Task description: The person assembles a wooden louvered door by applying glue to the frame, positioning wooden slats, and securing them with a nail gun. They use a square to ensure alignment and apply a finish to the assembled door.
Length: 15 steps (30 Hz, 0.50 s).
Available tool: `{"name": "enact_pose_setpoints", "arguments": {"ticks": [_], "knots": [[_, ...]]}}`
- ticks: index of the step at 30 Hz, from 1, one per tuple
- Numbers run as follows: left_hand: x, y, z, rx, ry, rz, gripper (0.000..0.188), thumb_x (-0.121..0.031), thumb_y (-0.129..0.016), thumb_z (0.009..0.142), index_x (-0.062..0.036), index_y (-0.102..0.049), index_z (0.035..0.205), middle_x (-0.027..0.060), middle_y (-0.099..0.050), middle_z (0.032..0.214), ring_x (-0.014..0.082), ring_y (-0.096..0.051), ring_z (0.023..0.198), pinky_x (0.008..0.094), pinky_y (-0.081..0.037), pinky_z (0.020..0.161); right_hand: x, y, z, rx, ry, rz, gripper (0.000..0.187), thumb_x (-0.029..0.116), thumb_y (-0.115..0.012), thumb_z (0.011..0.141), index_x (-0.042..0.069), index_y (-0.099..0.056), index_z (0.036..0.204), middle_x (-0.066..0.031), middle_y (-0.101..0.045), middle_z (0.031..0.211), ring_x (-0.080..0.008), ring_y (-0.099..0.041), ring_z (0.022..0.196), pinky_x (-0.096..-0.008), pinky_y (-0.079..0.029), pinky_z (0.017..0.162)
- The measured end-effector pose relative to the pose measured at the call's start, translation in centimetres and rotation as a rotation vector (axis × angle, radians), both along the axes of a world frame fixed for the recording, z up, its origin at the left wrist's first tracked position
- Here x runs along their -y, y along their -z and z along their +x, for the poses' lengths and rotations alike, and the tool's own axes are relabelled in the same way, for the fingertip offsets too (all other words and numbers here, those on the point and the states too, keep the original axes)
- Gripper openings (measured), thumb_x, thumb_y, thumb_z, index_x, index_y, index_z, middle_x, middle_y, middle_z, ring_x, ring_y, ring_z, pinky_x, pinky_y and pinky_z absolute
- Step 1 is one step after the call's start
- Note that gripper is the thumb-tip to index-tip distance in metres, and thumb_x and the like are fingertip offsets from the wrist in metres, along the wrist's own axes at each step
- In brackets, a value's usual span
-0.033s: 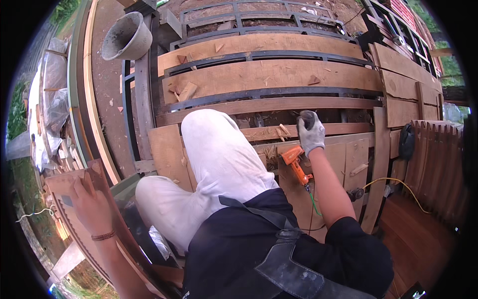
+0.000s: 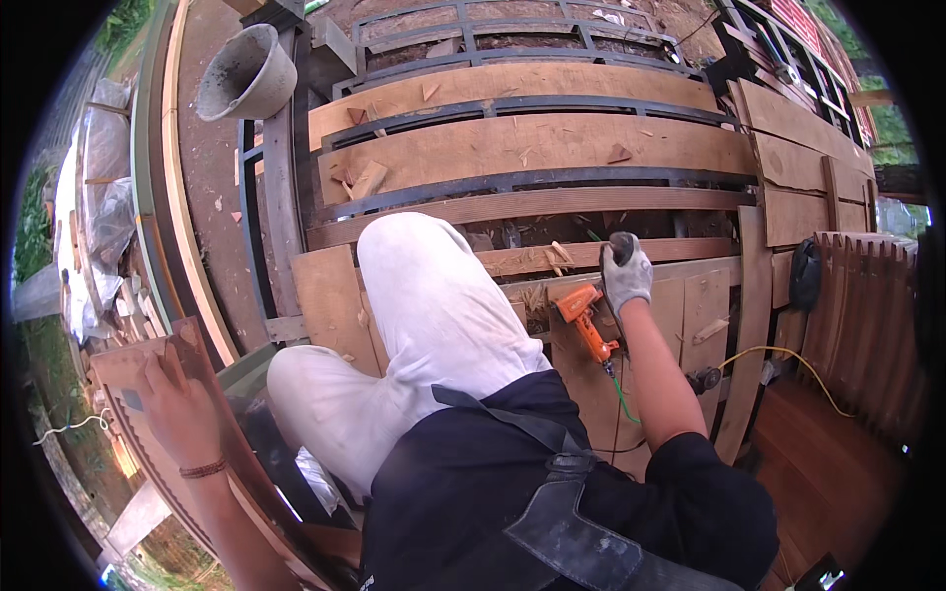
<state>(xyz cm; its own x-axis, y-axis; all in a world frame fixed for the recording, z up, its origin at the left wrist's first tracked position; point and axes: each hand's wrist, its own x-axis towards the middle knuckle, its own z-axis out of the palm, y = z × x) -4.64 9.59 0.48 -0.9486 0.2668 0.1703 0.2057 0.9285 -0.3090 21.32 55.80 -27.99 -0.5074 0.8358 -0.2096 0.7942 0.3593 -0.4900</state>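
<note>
My left hand point(image 2: 179, 414) is bare and rests on a brown board point(image 2: 128, 366) at the left, its fingers spread over the surface. A grooved or toothed edge runs along that board. My right hand point(image 2: 631, 278) wears a pale work glove and is closed around a dark, rounded object point(image 2: 622, 246); most of it is hidden by the fingers, so its kind cannot be made out. Just left of the right hand, an orange nail gun point(image 2: 589, 323) lies on the wooden boards point(image 2: 662, 340), with a green hose point(image 2: 625, 402) attached.
Wide planks point(image 2: 537, 145) lie across a dark metal frame point(image 2: 591, 184) with open gaps. Wood scraps point(image 2: 370, 181) and splinters are scattered about. A grey bucket point(image 2: 258, 79) stands at the far left. Corrugated brown sheets point(image 2: 855, 325) and a yellow cord point(image 2: 783, 352) are at the right.
My right hand has shifted slightly to the right and nearer, with the dark object turned more upright in it. The left hand stays on the board.
</note>
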Motion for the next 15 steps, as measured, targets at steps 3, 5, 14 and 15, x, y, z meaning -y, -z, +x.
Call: {"name": "enact_pose_setpoints", "arguments": {"ticks": [3,5,14,15], "knots": [[1.9,0.7,-1.1,-0.006,0.11,-0.107,0.046,-0.003,-0.056,0.079,0.0043,-0.052,0.124,0.0237,-0.053,0.126,0.0452,-0.052,0.117,0.047,-0.045,0.097,3.1,3.5,7.2,0.464,-0.024,-0.104,0.049,0.045,-0.065,0.082,0.007,-0.056,0.112,-0.0228,-0.067,0.101,-0.039,-0.064,0.1,-0.0467,-0.05,0.091],[4.1,0.8,-0.7,0.004,0.112,-0.062,0.047,-0.004,-0.056,0.077,0.0044,-0.052,0.123,0.0257,-0.053,0.124,0.045,-0.053,0.115,0.0476,-0.046,0.096,7.8,4.8,8.8,0.604,-0.218,-0.083,0.062,0.043,-0.071,0.078,0.003,-0.053,0.121,-0.0215,-0.063,0.115,-0.0365,-0.06,0.11,-0.0436,-0.048,0.096],[1.6,0.4,-1.7,-0.066,0.089,0.214,0.055,-0.007,-0.068,0.071,0.0075,-0.053,0.122,0.025,-0.054,0.124,0.04,-0.054,0.116,0.0431,-0.046,0.1,10.1,11.3,10.7,0.64,-0.008,-0.136,0.068,0.027,-0.068,0.081,0.001,-0.044,0.138,-0.0227,-0.064,0.119,-0.0377,-0.063,0.107,-0.0449,-0.05,0.092],[2.1,0.8,-0.9,-0.048,0.058,0.233,0.057,-0.007,-0.07,0.071,0.0077,-0.052,0.123,0.0244,-0.053,0.125,0.0394,-0.053,0.119,0.0422,-0.045,0.102,9.3,10.5,10.8,0.569,0.003,-0.074,0.063,0.029,-0.069,0.08,0.003,-0.049,0.134,-0.0229,-0.066,0.112,-0.0385,-0.064,0.104,-0.0459,-0.05,0.09]]}}
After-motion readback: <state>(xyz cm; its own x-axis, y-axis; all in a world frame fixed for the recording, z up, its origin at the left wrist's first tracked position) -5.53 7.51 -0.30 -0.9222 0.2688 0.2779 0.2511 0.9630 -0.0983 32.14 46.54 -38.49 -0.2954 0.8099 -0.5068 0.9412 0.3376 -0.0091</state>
